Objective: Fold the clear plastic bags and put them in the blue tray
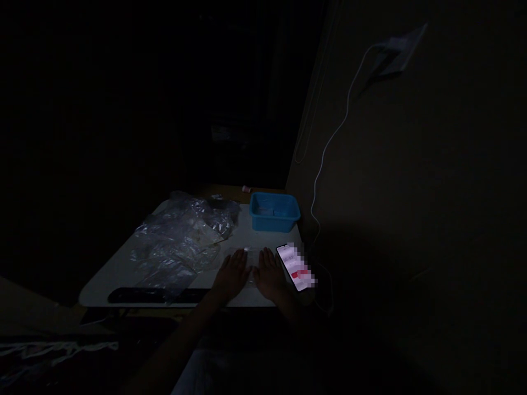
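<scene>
Both palms lie flat on a small clear plastic bag or sheet [251, 281] on the white tabletop [244, 237]. My left hand [233, 274] has its fingers stretched forward, thumb toward the middle. Beside it my right hand [269, 275] rests the same way, its thumb close to the left one. Just right of my right hand is a lit phone [294, 266] with a partly blurred screen. To the left of my left hand spreads a heap of crumpled clear plastic [177, 247]. Dim light hides fine detail of the plastic under my palms.
A blue plastic basin [274, 224] with something pale inside stands at the table's back right. A small pink object [246, 189] sits behind it to the left. A white cable [325, 151] hangs along the wall at right. Dark slot [158, 295] runs along the front edge.
</scene>
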Tool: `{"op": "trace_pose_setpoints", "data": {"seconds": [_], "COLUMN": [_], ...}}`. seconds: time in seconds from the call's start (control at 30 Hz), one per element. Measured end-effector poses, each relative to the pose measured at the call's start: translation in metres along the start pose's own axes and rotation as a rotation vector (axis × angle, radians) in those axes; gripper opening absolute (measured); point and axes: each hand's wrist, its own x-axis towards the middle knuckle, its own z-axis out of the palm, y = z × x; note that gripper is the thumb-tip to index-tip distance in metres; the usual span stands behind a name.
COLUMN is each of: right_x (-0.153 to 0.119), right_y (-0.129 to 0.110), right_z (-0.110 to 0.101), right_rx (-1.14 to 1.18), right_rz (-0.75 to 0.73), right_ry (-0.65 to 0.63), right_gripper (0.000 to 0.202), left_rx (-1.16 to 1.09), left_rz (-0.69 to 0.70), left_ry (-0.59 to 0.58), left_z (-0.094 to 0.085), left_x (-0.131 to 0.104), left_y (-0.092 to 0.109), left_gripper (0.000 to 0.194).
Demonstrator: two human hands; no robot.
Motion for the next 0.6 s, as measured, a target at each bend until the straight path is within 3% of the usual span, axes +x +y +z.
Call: {"op": "trace_pose_setpoints", "data": {"seconds": [0.2,0.43,0.6], "right_x": [0.000,0.004,0.008], "right_y": [-0.002,0.007,0.005], "right_z": [-0.002,0.003,-0.011], "right_rx": [0.011,0.079,0.120], "right_rz": [0.007,0.009,-0.012], "right_ry": [-0.016,0.033,0.097], "right_gripper": [0.055,0.048,0.047], "left_rx": [0.070,0.065,0.061], "left_rz": [-0.080,-0.086,-0.088], "left_ry": [0.024,0.043,0.027], "left_z": [-0.002,-0.003,-0.004], "left_x": [-0.006,-0.007,-0.006], "left_y": [-0.025,-0.024,-0.024], "left_gripper": [0.049,0.048,0.049]}}
